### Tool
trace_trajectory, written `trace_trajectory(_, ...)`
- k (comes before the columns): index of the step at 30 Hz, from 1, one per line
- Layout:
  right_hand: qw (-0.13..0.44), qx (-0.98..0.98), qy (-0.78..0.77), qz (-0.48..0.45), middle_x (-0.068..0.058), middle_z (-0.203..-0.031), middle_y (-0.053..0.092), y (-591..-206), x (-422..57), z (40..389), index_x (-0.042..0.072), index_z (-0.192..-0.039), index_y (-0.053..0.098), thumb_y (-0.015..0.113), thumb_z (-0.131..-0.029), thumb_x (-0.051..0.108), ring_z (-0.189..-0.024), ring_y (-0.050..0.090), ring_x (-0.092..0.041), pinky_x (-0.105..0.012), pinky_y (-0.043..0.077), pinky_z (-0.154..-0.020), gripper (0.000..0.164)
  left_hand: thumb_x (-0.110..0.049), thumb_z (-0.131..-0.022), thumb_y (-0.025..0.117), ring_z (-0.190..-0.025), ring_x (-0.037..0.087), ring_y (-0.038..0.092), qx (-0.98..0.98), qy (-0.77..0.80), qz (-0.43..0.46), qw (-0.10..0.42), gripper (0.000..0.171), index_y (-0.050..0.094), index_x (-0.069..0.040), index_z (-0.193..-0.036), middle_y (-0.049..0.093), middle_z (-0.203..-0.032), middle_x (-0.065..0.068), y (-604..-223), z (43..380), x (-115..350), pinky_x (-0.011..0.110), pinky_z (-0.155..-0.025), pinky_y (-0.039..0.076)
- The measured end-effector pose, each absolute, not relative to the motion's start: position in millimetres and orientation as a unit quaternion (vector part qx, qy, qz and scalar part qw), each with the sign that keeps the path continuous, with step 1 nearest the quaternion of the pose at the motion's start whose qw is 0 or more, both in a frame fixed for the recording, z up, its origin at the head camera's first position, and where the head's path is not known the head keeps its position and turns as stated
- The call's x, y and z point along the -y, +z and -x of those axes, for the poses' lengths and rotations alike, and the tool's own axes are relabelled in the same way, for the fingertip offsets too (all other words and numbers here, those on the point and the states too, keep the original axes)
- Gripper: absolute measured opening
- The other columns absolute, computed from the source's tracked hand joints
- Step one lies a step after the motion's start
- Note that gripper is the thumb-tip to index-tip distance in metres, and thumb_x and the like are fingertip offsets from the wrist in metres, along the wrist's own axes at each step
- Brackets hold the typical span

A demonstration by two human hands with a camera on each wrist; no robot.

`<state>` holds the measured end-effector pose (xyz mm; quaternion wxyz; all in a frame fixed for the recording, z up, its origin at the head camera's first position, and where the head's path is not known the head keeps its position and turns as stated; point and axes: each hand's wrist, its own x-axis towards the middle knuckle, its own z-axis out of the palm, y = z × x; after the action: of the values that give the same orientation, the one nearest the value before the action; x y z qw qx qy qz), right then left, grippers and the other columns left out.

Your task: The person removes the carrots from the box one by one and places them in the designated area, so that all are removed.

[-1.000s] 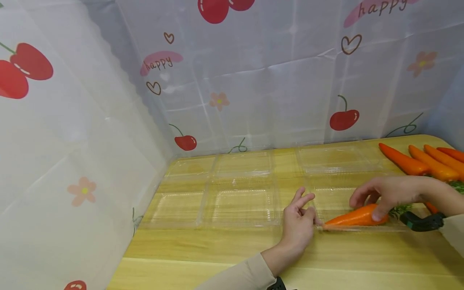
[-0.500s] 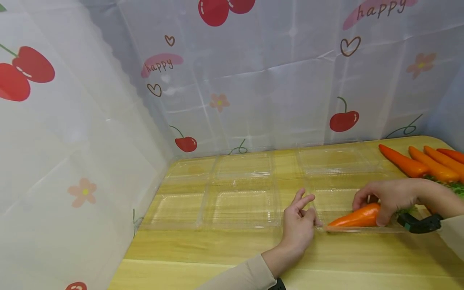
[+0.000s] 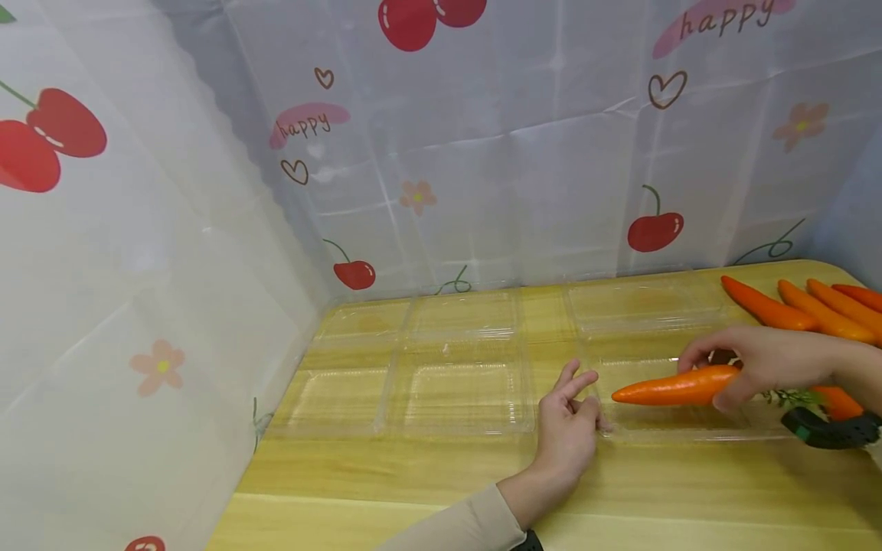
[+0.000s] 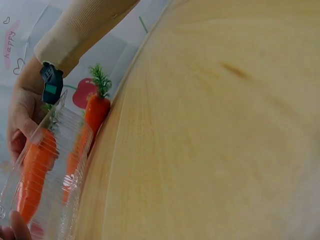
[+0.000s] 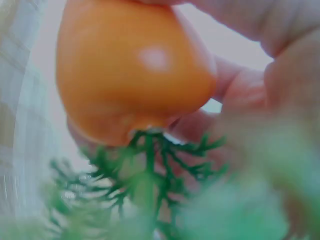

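My right hand (image 3: pixel 785 360) grips an orange carrot (image 3: pixel 671 388) near its leafy end, thumb on the near side. The carrot lies level above the front part of a clear plastic box (image 3: pixel 696 438), tip to the left. In the right wrist view the carrot's blunt end (image 5: pixel 130 80) and green leaves (image 5: pixel 150 170) fill the middle, with fingers behind. My left hand (image 3: pixel 566 428) pinches the box's near left corner with thumb and forefinger, its other fingers raised. The left wrist view shows the carrot (image 4: pixel 36 175) through the box's clear wall (image 4: pixel 67 205).
Several carrots (image 3: pixel 768 306) lie at the right back of the wooden table (image 3: pixel 427 474). Another carrot (image 3: pixel 837 402) lies by my right wrist. More clear boxes (image 3: pixel 458 428) with raised lids stand to the left. A printed curtain (image 3: pixel 482 207) hangs behind.
The carrot has risen off the box's near edge and moved a little back, its tip swinging level. My right hand rose and shifted right with it. My left hand stays put.
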<state>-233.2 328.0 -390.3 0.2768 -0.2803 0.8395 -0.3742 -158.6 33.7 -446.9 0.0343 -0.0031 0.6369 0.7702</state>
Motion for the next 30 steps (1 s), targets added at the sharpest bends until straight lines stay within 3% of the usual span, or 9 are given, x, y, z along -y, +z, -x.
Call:
trace_trajectory(7,0.203,-0.884,-0.351,0.233,0.004,-0.108,0.066,-392.2,-344.7,221.5,0.005,-0.13,0.063,0.074,-0.095,0.014,-0.08,0.058,-0.014,-0.026,0.049,-0.064,0.038,0.008,-0.094,0.054,-0.056,0.005,0.059,-0.641,0.767,-0.001,0.03,0.039,0.072,-0.006,-0.125,0.043,-0.162,0.001,-447.7,158.5,-33.8,0.01,-0.051,0.04)
trace_trajectory(17,0.084,-0.938,-0.315,0.12,-0.003,-0.106,0.065,-389.8,-344.4,203.4,0.003,-0.129,0.063,0.082,-0.089,0.025,-0.072,0.053,-0.011,-0.027,0.046,-0.059,0.049,0.009,-0.095,0.053,-0.058,0.006,0.06,-0.645,0.763,0.003,0.04,0.04,0.072,-0.008,-0.126,0.042,-0.163,-0.001,-446.9,157.6,-32.5,0.01,-0.051,0.038)
trace_trajectory(24,-0.04,-0.944,-0.322,0.064,0.023,-0.09,0.063,-398.7,-354.2,193.4,0.005,-0.123,0.066,0.088,-0.083,0.027,-0.07,0.055,-0.003,-0.026,0.045,-0.056,0.05,0.009,-0.095,0.053,-0.059,0.008,0.06,-0.646,0.762,0.01,0.045,0.041,0.072,-0.011,-0.125,0.042,-0.162,-0.004,-447.4,157.4,-32.1,0.01,-0.05,0.038)
trace_trajectory(27,-0.079,-0.939,-0.332,0.047,0.023,-0.086,0.061,-403.6,-358.0,188.6,0.005,-0.119,0.067,0.088,-0.083,0.025,-0.067,0.054,-0.003,-0.026,0.045,-0.056,0.046,0.008,-0.096,0.053,-0.06,0.008,0.06,-0.644,0.763,0.01,0.046,0.04,0.072,-0.012,-0.125,0.042,-0.162,-0.004,-447.6,157.3,-32.2,0.01,-0.05,0.037)
trace_trajectory(30,-0.102,-0.927,-0.361,0.022,0.023,-0.084,0.058,-408.8,-362.2,182.0,0.016,-0.115,0.067,0.087,-0.085,0.021,-0.065,0.054,-0.004,-0.026,0.046,-0.055,0.036,0.008,-0.096,0.054,-0.06,0.008,0.059,-0.642,0.765,0.011,0.049,0.039,0.072,-0.011,-0.126,0.042,-0.162,-0.004,-447.7,157.1,-32.3,0.011,-0.05,0.037)
